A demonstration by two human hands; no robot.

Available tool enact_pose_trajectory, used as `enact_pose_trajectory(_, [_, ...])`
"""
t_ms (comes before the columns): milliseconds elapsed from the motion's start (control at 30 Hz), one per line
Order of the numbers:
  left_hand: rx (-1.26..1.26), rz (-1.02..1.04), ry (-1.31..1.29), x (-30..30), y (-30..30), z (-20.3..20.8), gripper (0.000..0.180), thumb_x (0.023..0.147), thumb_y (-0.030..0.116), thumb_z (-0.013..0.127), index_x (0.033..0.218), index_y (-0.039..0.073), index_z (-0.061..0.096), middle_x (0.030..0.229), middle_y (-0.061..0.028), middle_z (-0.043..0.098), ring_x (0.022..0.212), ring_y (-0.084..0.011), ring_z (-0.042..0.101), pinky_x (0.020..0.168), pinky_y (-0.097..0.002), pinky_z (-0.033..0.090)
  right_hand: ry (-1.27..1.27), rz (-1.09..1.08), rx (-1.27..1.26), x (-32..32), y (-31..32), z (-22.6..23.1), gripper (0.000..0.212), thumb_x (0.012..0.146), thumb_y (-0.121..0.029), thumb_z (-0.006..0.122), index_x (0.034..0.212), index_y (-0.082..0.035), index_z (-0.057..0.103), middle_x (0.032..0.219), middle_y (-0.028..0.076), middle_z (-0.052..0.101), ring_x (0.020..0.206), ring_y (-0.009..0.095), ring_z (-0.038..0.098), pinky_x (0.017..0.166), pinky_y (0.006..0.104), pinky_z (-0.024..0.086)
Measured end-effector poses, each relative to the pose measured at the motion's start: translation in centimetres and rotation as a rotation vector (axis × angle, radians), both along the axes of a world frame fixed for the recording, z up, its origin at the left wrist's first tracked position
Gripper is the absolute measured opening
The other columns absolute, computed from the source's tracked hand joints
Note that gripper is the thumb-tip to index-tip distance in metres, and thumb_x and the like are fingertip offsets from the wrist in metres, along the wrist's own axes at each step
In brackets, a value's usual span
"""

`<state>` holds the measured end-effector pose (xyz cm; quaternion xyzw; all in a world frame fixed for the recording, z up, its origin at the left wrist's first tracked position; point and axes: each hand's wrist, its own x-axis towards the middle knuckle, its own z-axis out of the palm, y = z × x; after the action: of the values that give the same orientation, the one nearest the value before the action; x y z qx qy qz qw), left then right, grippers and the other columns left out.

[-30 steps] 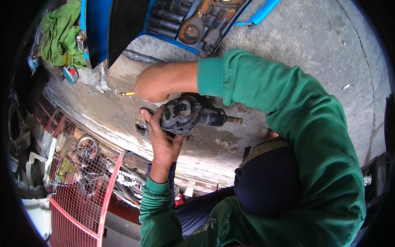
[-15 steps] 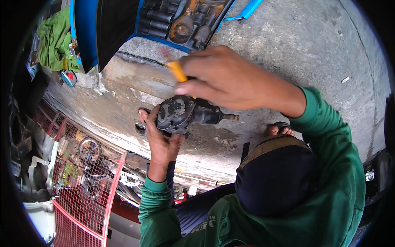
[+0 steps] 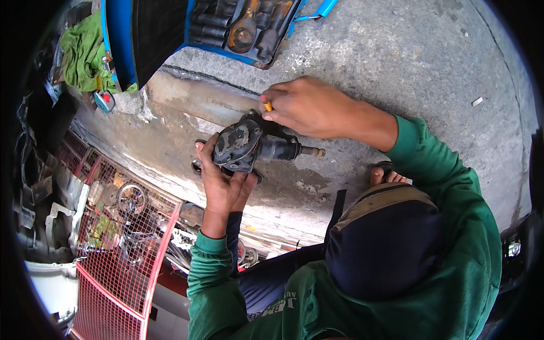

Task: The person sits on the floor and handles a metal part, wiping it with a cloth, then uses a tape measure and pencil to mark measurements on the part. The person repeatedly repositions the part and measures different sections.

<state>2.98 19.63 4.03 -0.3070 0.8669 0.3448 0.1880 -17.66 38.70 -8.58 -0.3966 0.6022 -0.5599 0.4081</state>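
A black cast-metal gearbox [image 3: 238,141] with worn paint is held above the ground, its short splined shaft [image 3: 313,151] pointing right. My left hand [image 3: 220,184] is wrapped around its left and lower side, fingers and thumb gripping the housing. Beside the upper right of the housing, my right hand [image 3: 317,107] is closed around a slim tool with a yellow handle [image 3: 268,106]. Only the handle's end shows clearly; the working end is hidden behind my fingers and the housing, so I cannot tell whether it touches.
An open blue toolbox [image 3: 226,54] with sockets and a rusty ratchet lies at the top. Left of it are a green cloth [image 3: 85,54] and a tape measure [image 3: 104,101]. A red mesh fence [image 3: 122,226] stands at lower left. Concrete floor [image 3: 408,73] spreads right.
My right hand has drawn down and slightly left, closer beside the gearbox; the yellow handle has swung and now shows mostly end-on. My left hand keeps its grip on the gearbox.
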Motion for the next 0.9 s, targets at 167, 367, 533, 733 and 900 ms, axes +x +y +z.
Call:
enact_pose_trajectory(167, [-0.026, -0.04, -0.006, 0.5, -0.4, -0.2, 0.089, 0.067, -0.002, 0.079, 0.148, 0.0, 0.04, 0.137, -0.0257, 0.052, 0.124, -0.0414, 0.055, 0.114, -0.0473, 0.039, 0.006, -0.047, -0.087, 0.3, 1.3, -0.6, 0.028, 0.097, -0.022, 0.066, 0.112, 0.001, 0.068, 0.105, 0.02, 0.071, 0.088, 0.044, 0.068, 0.078, 0.0512, 0.055])
enact_pose_trajectory(367, [-0.039, -0.012, -0.027, 0.3, -0.2, 0.1, 0.091, 0.066, 0.001, 0.081, 0.147, 0.001, 0.041, 0.136, -0.0256, 0.053, 0.13, -0.0451, 0.048, 0.117, -0.0499, 0.034, -0.004, -0.058, -0.092, 1.2, 2.0, -0.8, 0.023, 0.098, -0.022, 0.066, 0.107, 0.0, 0.068, 0.103, 0.018, 0.069, 0.088, 0.042, 0.068, 0.078, 0.0498, 0.055])
enact_pose_trajectory(533, [-0.068, -0.056, -0.035, -0.4, -0.1, 0.4, 0.091, 0.065, 0.0, 0.082, 0.147, 0.002, 0.042, 0.137, -0.0221, 0.056, 0.13, -0.046, 0.047, 0.118, -0.0522, 0.03, 0.027, -0.119, -0.119, 1.7, 2.1, -0.6, 0.02, 0.098, -0.02, 0.066, 0.106, -0.002, 0.068, 0.101, 0.016, 0.068, 0.086, 0.04, 0.068, 0.077, 0.0475, 0.056])
enact_pose_trajectory(733, [-0.031, 0.03, -0.047, -0.4, 0.4, 0.3, 0.09, 0.065, 0.001, 0.08, 0.147, 0.002, 0.042, 0.132, -0.0233, 0.058, 0.129, -0.0451, 0.047, 0.119, -0.0514, 0.028, 0.008, -0.113, -0.082, 2.0, 3.0, -0.6, 0.019, 0.098, -0.019, 0.065, 0.107, -0.003, 0.069, 0.102, 0.014, 0.069, 0.085, 0.037, 0.069, 0.077, 0.0454, 0.057])
enact_pose_trajectory(900, [-0.04, 0.019, -0.064, -0.6, 0.4, 0.6, 0.091, 0.064, -0.001, 0.078, 0.147, 0.004, 0.042, 0.129, -0.0228, 0.059, 0.128, -0.0454, 0.047, 0.12, -0.0522, 0.026, 0.016, -0.121, -0.111, 2.2, 3.1, -0.7, 0.019, 0.099, -0.019, 0.066, 0.107, -0.003, 0.069, 0.104, 0.012, 0.068, 0.085, 0.035, 0.069, 0.077, 0.0427, 0.058])
